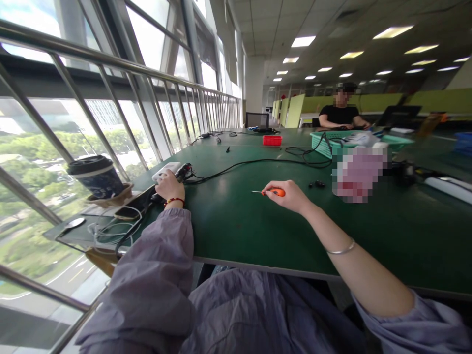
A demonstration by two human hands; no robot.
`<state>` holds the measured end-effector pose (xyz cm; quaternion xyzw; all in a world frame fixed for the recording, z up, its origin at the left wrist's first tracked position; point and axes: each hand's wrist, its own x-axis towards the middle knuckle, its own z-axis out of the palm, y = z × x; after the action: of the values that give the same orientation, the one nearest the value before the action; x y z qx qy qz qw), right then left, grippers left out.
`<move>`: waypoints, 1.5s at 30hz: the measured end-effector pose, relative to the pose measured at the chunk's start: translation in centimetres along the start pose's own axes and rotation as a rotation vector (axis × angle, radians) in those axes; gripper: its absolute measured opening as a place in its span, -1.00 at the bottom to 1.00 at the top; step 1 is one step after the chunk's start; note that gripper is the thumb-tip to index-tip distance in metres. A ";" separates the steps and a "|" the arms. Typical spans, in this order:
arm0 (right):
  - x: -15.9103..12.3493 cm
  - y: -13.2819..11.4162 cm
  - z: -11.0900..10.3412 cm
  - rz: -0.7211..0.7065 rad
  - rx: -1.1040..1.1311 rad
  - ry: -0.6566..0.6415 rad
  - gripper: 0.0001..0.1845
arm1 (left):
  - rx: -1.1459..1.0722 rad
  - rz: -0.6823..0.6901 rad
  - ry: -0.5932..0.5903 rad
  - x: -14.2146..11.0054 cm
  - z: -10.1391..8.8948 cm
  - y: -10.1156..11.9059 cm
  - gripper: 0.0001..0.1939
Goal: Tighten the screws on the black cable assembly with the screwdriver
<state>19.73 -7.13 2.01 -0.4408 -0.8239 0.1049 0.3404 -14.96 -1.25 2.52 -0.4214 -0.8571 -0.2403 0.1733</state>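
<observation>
The right hand (293,197) grasps a small orange-handled screwdriver (277,192) with a thin metal shaft, its tip pointing left over the green tabletop (236,221). Near the left edge, the left hand (170,187) touches a white box-like object (172,165); whether its partly hidden fingers grip it, I cannot tell.

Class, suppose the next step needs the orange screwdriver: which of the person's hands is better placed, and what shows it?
The right hand, most likely: it holds the orange screwdriver, which points left over the green table. The left hand is apart from it, at a white object.
</observation>
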 end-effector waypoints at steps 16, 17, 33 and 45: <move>0.1 0.6 0.2 0.136 0.022 -0.251 -0.60 | -0.061 -0.001 0.064 -0.4 0.5 0.3 -0.61; 0.1 0.7 0.3 0.140 0.022 -0.260 -0.60 | -0.078 0.009 0.083 -0.3 0.5 0.2 -0.63; 0.8 4.0 0.0 0.137 -0.048 0.427 -0.66 | -0.442 1.028 -0.112 -8.8 -0.7 10.1 -0.73; 0.8 4.9 0.6 0.287 -0.127 0.095 -0.70 | -0.368 0.949 -0.168 -11.4 0.5 13.0 -0.48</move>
<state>22.22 -3.55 -0.42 -0.5791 -0.7404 0.0792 0.3319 2.15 -1.36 -0.08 -0.8051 -0.5262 -0.2473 0.1169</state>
